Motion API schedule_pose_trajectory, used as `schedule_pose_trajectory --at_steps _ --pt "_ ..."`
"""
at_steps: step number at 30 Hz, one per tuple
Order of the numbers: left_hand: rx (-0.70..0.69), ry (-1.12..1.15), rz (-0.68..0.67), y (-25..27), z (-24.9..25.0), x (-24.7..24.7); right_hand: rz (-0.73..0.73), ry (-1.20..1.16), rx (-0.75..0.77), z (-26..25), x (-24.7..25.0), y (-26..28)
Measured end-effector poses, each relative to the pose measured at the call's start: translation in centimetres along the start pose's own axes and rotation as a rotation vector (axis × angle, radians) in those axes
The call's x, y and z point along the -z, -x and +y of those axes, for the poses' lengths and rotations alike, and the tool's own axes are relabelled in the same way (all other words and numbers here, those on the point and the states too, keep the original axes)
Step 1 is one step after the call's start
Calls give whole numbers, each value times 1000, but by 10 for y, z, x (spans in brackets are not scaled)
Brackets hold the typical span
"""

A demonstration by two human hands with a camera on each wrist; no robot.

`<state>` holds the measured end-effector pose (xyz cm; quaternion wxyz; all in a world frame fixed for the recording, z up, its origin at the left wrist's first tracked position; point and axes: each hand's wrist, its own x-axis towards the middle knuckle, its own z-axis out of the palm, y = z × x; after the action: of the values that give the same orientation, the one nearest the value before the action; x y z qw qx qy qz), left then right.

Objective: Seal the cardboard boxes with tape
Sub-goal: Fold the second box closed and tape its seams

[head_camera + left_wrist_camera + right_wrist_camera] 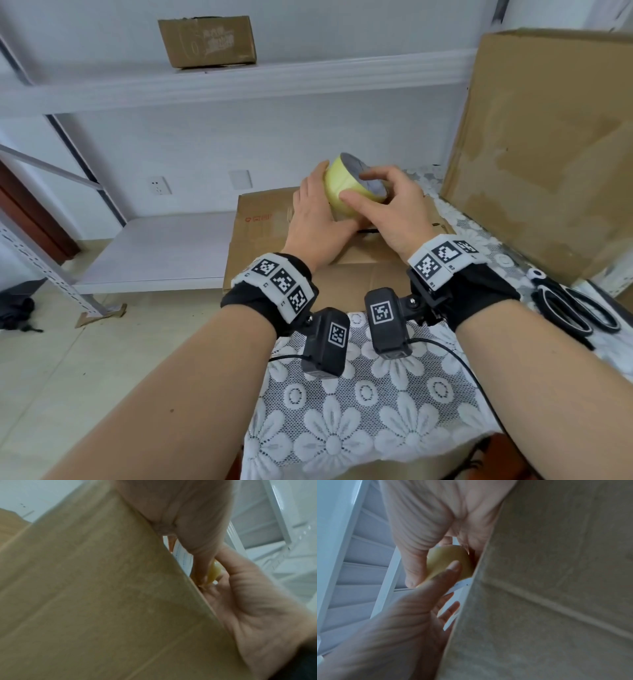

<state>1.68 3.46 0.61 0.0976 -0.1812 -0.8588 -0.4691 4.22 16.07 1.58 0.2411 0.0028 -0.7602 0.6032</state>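
A yellow tape roll (342,192) with a grey core is held just above a brown cardboard box (263,236) whose top flaps lie folded down. My left hand (313,205) grips the roll's left side, fingers over its far edge and thumb below. From the right, my right hand (387,202) holds it too, with the index finger on the core's face and the thumb on the yellow band. In the right wrist view the thumb (452,568) presses on the tape roll (447,558) beside the box (539,588). The left wrist view shows only a sliver of the tape roll (213,573) between both hands.
Black scissors (575,308) lie on the lace tablecloth (342,411) at the right. A large cardboard box (548,154) stands tall at the right, close to my right hand. A small box (207,41) sits on the upper shelf of the white rack (154,246).
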Motion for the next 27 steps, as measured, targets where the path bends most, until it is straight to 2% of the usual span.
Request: schedule_pose_trajectory --at_steps 3,8,13,21,27 --pt "34 77 -17 -1 -2 1 -14 -44 3 -2 2 -1" --pt "-19 91 -20 0 -5 0 -24 80 35 2 -2 -1" --pt "28 208 -73 -2 -3 3 -51 -28 -1 -1 -2 -1" --pt "-7 275 -63 -1 -4 6 -76 -25 -20 1 -3 -3" --pt "-14 347 -108 -3 -5 6 -79 -66 5 0 -1 -2"
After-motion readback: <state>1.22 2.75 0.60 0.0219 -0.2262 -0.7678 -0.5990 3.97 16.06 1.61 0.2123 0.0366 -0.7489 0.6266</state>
